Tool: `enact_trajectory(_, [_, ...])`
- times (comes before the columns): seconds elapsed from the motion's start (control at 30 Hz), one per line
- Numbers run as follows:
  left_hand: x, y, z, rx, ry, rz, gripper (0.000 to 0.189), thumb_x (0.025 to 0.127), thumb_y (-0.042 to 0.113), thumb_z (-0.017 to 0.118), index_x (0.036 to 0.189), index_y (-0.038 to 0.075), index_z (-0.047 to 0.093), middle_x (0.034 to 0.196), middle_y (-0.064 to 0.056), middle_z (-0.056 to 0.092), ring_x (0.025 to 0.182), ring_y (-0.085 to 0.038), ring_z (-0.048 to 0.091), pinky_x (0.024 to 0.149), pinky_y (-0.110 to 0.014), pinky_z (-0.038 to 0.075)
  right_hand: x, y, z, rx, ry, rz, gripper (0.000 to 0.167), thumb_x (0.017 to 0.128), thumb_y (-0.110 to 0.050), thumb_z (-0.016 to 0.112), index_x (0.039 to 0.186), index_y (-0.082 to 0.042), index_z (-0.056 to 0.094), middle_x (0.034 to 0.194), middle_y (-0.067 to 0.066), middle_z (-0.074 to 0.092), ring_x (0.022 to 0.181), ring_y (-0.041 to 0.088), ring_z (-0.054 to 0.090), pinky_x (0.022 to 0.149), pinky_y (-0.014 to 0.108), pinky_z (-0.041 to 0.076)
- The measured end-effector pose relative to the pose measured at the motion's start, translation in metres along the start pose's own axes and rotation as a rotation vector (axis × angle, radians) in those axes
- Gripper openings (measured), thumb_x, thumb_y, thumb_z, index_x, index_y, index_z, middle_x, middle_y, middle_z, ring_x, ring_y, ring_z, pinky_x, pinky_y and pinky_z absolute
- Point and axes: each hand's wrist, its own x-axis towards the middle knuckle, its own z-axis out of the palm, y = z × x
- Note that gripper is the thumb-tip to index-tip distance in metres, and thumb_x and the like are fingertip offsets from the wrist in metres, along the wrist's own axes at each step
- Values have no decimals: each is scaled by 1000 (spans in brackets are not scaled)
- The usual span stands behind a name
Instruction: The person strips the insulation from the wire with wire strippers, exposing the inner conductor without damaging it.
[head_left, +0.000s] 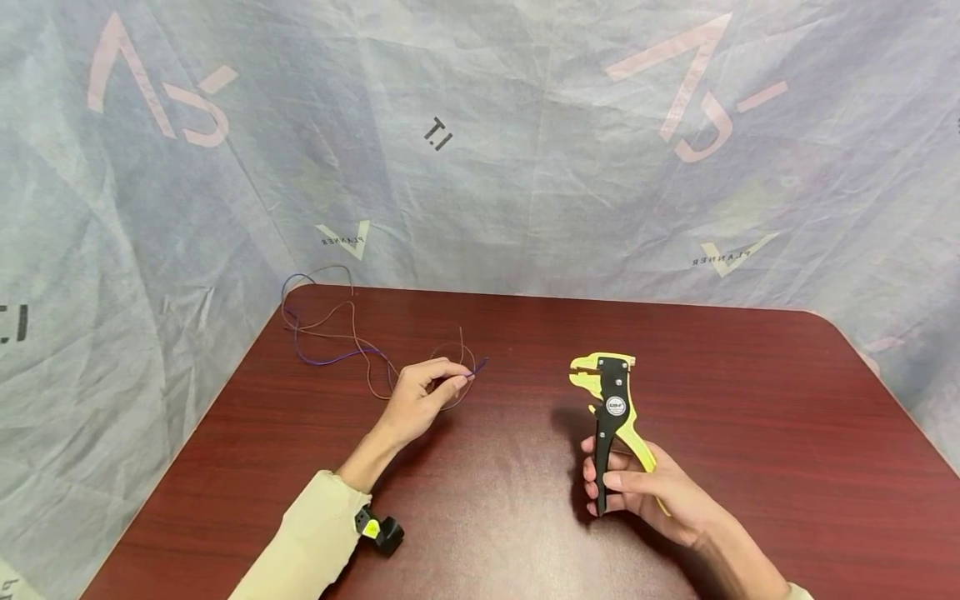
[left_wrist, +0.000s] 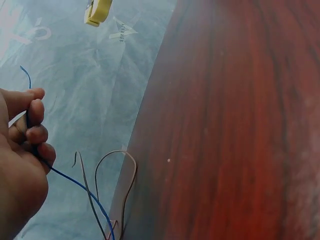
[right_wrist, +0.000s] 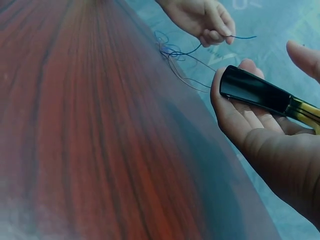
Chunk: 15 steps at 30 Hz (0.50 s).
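Note:
Between thumb and fingertips, my left hand [head_left: 420,398] pinches a blue wire [left_wrist: 75,182] near its end. A short tip of that wire sticks out past the fingers; the rest trails down toward the table's left side. Thin brown wire [left_wrist: 133,182] lies in loose loops beside it. On the right, my right hand [head_left: 663,493] holds a yellow-and-black wire stripper [head_left: 615,387] by its handles, head upward. Its fingers curl behind the black handle [right_wrist: 255,91], with the yellow handle [head_left: 637,450] against the palm side. Wire and stripper are apart.
The dark red wooden table [head_left: 495,517] has its back edge against a grey printed cloth [head_left: 525,167], which also hangs at the sides. A black wrist camera [head_left: 388,535] is strapped at the left sleeve [head_left: 315,529].

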Motion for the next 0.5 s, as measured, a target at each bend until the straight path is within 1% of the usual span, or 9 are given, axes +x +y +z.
enact_trajectory(0.13, [1,2,1,5,5,7,13,95,-2,62,99,-5,74,83,-25,66,74,-1,48,61,-18,41,4,0,1,-13,-3,-7,43,96,14,36,133,-3,50,107,4,66,96,17,68,88,41,58])
enact_trajectory(0.37, [2,3,3,3,4,21,13,94,-2,63,101,-7,73,86,-25,69,77,1,51,65,-18,46,11,0,3,5,-33,-5,43,95,16,35,133,0,47,106,6,66,95,19,68,86,41,58])
enact_trajectory(0.4, [2,3,3,0,5,25,13,94,-3,63,101,-8,73,85,-24,69,76,1,51,65,-18,46,12,0,3,6,-39,-4,43,94,16,35,133,0,47,106,7,66,95,19,68,86,41,58])
enact_trajectory(0.5, [1,5,4,-2,4,38,13,93,-4,64,100,-6,74,76,-19,64,72,-1,48,62,-20,44,14,0,3,4,-47,3,43,94,15,36,134,1,46,107,7,67,96,20,68,86,41,57])
